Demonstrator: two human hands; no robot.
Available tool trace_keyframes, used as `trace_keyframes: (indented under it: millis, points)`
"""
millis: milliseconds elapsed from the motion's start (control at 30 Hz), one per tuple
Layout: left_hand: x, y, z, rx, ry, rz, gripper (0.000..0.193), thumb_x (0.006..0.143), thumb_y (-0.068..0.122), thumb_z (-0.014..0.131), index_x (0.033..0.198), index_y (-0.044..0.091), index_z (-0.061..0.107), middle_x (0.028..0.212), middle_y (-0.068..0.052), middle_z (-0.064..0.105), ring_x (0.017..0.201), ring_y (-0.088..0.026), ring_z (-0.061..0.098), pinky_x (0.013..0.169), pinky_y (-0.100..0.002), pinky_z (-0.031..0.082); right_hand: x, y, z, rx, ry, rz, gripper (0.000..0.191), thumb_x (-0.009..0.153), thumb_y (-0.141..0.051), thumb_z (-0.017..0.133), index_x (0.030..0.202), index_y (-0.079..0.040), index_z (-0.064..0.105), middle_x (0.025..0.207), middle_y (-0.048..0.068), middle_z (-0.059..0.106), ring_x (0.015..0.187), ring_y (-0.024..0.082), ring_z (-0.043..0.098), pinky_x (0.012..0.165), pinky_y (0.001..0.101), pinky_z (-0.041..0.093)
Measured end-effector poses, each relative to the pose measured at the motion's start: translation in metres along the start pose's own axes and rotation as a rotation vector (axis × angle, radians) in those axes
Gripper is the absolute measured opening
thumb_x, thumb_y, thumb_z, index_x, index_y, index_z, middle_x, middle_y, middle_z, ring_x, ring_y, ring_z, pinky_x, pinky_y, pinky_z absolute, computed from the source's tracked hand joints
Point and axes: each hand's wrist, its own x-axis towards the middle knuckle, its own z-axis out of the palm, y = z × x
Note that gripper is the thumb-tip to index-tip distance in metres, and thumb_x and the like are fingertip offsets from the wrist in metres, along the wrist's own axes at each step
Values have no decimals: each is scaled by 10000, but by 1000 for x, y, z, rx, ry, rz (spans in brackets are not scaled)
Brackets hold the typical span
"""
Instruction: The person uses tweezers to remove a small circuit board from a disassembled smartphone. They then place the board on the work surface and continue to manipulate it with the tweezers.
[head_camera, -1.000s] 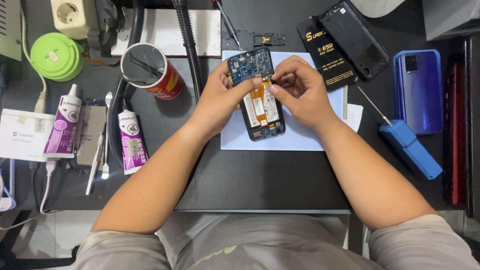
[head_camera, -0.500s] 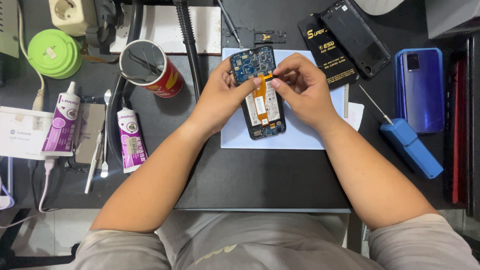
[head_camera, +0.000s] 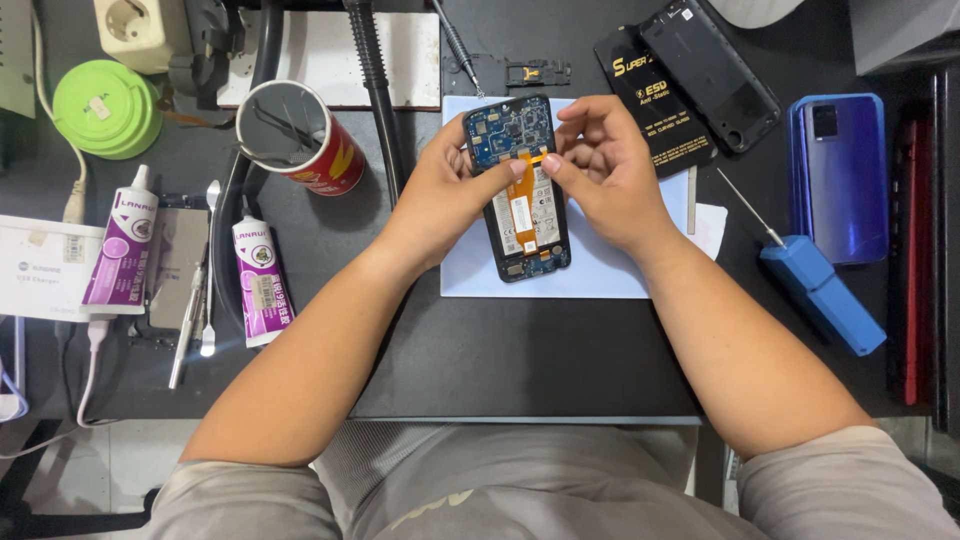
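An opened phone (head_camera: 527, 235) lies back-up on a pale blue sheet (head_camera: 600, 270), its blue circuit board (head_camera: 508, 130) and an orange flex strip (head_camera: 522, 205) exposed. My left hand (head_camera: 445, 195) grips the phone's left edge, thumb pressing on the strip near the board. My right hand (head_camera: 605, 170) rests on the right edge, thumb and forefinger pinched at the same spot of the strip. What lies between those fingertips is too small to tell.
A blue-handled screwdriver (head_camera: 815, 285) lies right of the sheet, beside a blue phone (head_camera: 845, 175). A black back cover (head_camera: 710, 70) and a black battery (head_camera: 650, 95) lie behind. At the left: a red can (head_camera: 300, 135), two purple glue tubes (head_camera: 258, 290), tweezers (head_camera: 188, 320), a green round case (head_camera: 105, 105).
Both thumbs have shifted slightly along the orange strip at the board's lower edge. The phone and the arms stay in place; the view moved a little.
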Motion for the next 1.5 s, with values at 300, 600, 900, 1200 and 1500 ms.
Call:
trace_keyframes:
  millis: [300,600,900,1200,1500]
  points:
    - [-1,2,2,8,-20,18,413,933,9,721,1307,-9,549,1138,-65,727,1029,-104,707,911,-287,595,1,-3,-3,-33,-25,13,367,1032,-10,660,1355,-48,490,1122,66,654,937,62,637,771,206,549]
    - [-2,3,3,20,-27,44,398,929,-4,729,1288,-1,556,1124,-60,730,1004,-95,709,904,-279,596,2,2,-4,-14,-20,29,350,1025,-14,659,1342,-26,512,1095,47,658,930,60,634,763,206,538]
    - [-4,0,5,127,-80,147,333,964,12,746,1237,13,556,1093,-29,715,1008,-60,682,914,-254,578,0,2,-5,17,-86,10,190,1031,-40,606,1219,-10,607,1121,39,668,1054,95,623,991,292,518]
    - [-10,7,9,207,-111,174,333,985,31,727,1250,11,527,1079,-16,686,1002,-47,654,896,-237,557,-1,3,-6,35,-65,17,139,1005,-25,612,1144,-29,613,1056,27,679,1003,86,628,960,279,520]
    - [-12,10,9,239,-128,163,358,977,29,726,1270,18,520,1074,-7,681,998,-46,656,890,-238,560,-3,1,-5,111,-106,27,156,1005,-12,623,1152,-39,579,1081,24,665,1037,76,624,968,268,519]
